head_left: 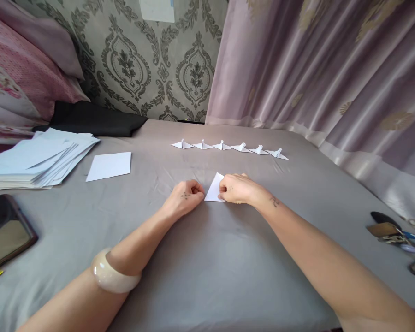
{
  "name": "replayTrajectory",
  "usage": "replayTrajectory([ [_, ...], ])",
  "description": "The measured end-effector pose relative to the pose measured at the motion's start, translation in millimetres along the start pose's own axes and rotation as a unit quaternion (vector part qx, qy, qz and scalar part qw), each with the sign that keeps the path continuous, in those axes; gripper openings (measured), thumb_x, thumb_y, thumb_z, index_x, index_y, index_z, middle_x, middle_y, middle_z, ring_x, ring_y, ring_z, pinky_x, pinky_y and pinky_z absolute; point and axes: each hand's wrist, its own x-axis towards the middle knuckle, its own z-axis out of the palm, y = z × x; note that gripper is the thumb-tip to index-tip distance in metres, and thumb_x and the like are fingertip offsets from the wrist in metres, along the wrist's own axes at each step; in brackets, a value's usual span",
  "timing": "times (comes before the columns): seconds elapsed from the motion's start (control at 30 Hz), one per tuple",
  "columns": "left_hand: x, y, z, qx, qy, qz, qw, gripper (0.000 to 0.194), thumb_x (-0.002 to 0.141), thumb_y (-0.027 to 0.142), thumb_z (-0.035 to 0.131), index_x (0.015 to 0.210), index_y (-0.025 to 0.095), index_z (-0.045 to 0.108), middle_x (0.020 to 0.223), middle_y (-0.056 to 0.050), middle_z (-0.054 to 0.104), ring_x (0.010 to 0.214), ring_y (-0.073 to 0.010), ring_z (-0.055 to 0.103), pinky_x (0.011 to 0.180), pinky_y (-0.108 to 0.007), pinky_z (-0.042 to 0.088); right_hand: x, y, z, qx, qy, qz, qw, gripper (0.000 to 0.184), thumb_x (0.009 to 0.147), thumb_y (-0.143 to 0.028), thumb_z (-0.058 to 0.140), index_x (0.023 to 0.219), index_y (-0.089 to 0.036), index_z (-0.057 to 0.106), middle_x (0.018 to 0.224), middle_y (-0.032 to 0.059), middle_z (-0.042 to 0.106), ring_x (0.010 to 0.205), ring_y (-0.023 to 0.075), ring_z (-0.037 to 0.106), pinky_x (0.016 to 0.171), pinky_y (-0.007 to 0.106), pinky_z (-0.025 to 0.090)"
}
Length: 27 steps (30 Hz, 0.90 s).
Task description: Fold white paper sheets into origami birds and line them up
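A small white folded paper [212,190] lies flat on the grey cloth, with a pointed top and a straight lower edge. My right hand [238,188] covers its right part, fingers curled in and gripping it at that side. Close by the paper's lower left corner is my left hand [186,197], its fingers bent and pressed together. Whether anything is between those left fingertips is hidden. Beyond both hands, several small white origami cranes [222,145] stand in a row with their wings spread.
At left are a stack of white paper [31,161], a single white sheet [109,166], a black folded cloth [93,119] and a phone [7,235]. Keys and small items [394,235] lie at the right edge. A curtain [297,69] borders the far right side.
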Motion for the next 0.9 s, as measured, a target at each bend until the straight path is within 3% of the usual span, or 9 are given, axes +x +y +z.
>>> replayTrajectory([
  [0.1, -4, 2, 4.9, -0.024, 0.044, 0.081, 0.995, 0.02, 0.076, 0.024, 0.05, 0.087, 0.018, 0.066, 0.074, 0.0, 0.065, 0.067, -0.0144, 0.058, 0.061, -0.024, 0.044, 0, -2, 1, 0.0, 0.006, 0.003, 1.0, 0.015, 0.079, -0.026, 0.059, 0.066, -0.02, 0.064, 0.077, 0.006, 0.068, 0.087, 0.0228, 0.062, 0.081, 0.032, 0.038],
  [0.17, -6, 2, 7.9, -0.011, 0.053, 0.156, 0.986, 0.021, 0.078, 0.021, 0.049, 0.088, 0.019, 0.067, 0.083, -0.001, 0.068, 0.074, -0.015, 0.06, 0.07, -0.026, 0.046, 1, -2, 1, 0.003, 0.008, 0.003, 1.0, 0.012, 0.079, -0.026, 0.06, 0.07, -0.02, 0.066, 0.078, 0.0063, 0.069, 0.086, 0.0222, 0.062, 0.082, 0.033, 0.039],
  [0.23, -6, 2, 8.5, 0.02, 0.063, 0.19, 0.98, 0.024, 0.076, 0.016, 0.047, 0.087, 0.019, 0.068, 0.087, -0.002, 0.068, 0.076, -0.015, 0.06, 0.073, -0.027, 0.046, 2, -1, 2, 0.006, 0.008, 0.002, 1.0, 0.011, 0.079, -0.026, 0.06, 0.072, -0.02, 0.067, 0.078, 0.0064, 0.069, 0.084, 0.0217, 0.062, 0.083, 0.033, 0.039],
  [0.43, -2, 1, -3.2, 0.078, 0.012, 0.113, 0.99, 0.026, 0.069, 0.015, 0.045, 0.077, 0.018, 0.07, 0.079, -0.001, 0.066, 0.068, -0.0158, 0.059, 0.064, -0.026, 0.045, 1, 0, 2, 0.013, 0.008, -0.004, 1.0, 0.014, 0.079, -0.028, 0.061, 0.071, -0.019, 0.068, 0.077, 0.0061, 0.07, 0.08, 0.0201, 0.063, 0.084, 0.033, 0.039],
  [0.67, -3, 4, -4.5, 0.109, -0.028, 0.126, 0.986, 0.015, 0.073, 0.026, 0.055, 0.073, 0.019, 0.069, 0.086, -0.002, 0.063, 0.071, -0.0155, 0.058, 0.065, -0.027, 0.046, -2, 0, 0, 0.018, 0.004, -0.002, 1.0, 0.015, 0.08, -0.029, 0.06, 0.072, -0.019, 0.069, 0.077, 0.006, 0.069, 0.079, 0.019, 0.063, 0.083, 0.032, 0.039],
  [0.77, -1, 1, -2.0, 0.119, -0.022, 0.137, 0.983, 0.02, 0.078, 0.035, 0.056, 0.072, 0.019, 0.066, 0.084, -0.002, 0.061, 0.069, -0.0153, 0.057, 0.065, -0.028, 0.045, -2, 1, -1, 0.022, -0.002, 0.0, 1.0, 0.016, 0.08, -0.029, 0.06, 0.072, -0.019, 0.069, 0.075, 0.0051, 0.069, 0.077, 0.0182, 0.062, 0.083, 0.031, 0.039],
  [0.9, 5, -7, 5.3, 0.164, -0.005, 0.162, 0.973, 0.017, 0.082, 0.031, 0.055, 0.072, 0.019, 0.061, 0.083, -0.003, 0.06, 0.071, -0.0163, 0.056, 0.067, -0.029, 0.046, -2, 0, -2, 0.026, -0.015, 0.006, 1.0, 0.015, 0.079, -0.029, 0.06, 0.075, -0.019, 0.07, 0.075, 0.0053, 0.068, 0.078, 0.0183, 0.062, 0.081, 0.03, 0.039],
])
